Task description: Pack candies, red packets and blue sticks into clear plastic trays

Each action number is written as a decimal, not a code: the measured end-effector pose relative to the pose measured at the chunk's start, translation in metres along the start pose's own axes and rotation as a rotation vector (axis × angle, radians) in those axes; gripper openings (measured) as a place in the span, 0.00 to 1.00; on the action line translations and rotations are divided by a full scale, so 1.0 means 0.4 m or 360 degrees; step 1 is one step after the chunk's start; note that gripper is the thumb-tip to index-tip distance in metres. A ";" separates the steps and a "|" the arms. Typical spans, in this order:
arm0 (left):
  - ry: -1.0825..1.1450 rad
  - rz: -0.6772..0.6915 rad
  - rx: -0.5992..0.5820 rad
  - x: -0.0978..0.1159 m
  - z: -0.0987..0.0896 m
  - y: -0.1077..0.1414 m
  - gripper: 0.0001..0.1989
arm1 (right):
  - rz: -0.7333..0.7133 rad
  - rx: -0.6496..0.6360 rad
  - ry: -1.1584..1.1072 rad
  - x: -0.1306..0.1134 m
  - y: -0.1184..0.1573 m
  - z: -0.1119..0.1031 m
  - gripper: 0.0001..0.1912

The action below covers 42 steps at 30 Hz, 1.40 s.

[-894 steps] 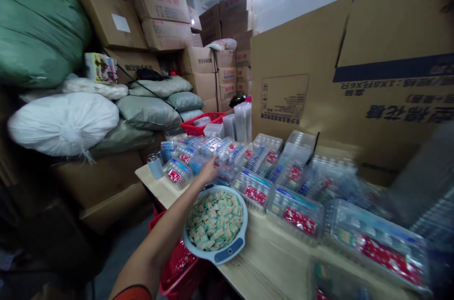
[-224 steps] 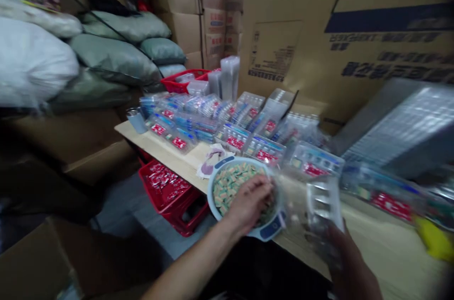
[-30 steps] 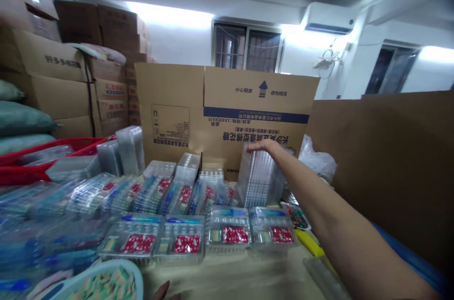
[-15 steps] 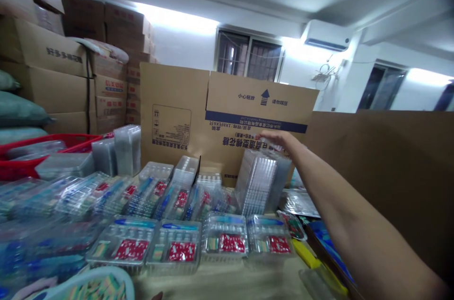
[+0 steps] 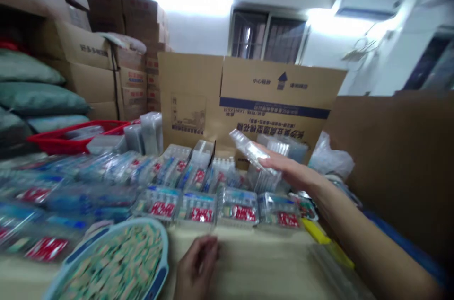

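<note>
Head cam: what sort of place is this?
Probably a stockroom or packing room for small packaged goods. Signs: stacked cardboard cartons, bulging green sacks piled alongside, and rows of clear plastic trays with red labels laid out on a wooden table.

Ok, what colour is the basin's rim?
The basin rim is pale blue, best seen in the head view.

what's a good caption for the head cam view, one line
Right hand touching a tilted clear plastic tray, left hand beside a blue-rimmed basin of small pieces on a wooden table.
</note>
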<state>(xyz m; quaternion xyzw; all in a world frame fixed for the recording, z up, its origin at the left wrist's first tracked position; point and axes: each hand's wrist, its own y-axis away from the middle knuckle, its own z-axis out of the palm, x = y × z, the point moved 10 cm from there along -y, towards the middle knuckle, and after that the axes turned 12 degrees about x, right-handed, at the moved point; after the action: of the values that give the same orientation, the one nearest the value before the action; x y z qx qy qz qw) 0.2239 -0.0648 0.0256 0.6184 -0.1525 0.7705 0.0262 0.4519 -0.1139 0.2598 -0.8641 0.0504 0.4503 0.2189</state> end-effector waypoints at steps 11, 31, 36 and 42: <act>0.1083 -0.1088 -0.0100 -0.035 0.210 0.106 0.21 | 0.0353 0.0272 -0.0034 0.277 0.425 0.314 0.42; -0.0230 -0.0878 -0.0017 -0.269 0.036 0.086 0.22 | 0.0790 0.0349 0.0980 0.503 0.626 0.206 0.40; -0.1201 0.0074 0.0115 -0.139 -0.006 0.062 0.16 | 0.0830 0.0320 0.1660 0.491 0.640 0.207 0.38; -0.1774 0.0740 -0.0602 -0.140 0.119 0.171 0.23 | 0.1017 0.0250 0.1664 0.529 0.643 0.199 0.35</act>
<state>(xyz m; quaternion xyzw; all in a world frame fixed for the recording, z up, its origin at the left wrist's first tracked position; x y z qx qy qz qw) 0.2665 -0.1342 -0.0330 0.8622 -0.4072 0.2778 -0.1164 0.4431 -0.2881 -0.0348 -0.8939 0.4405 0.0056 0.0826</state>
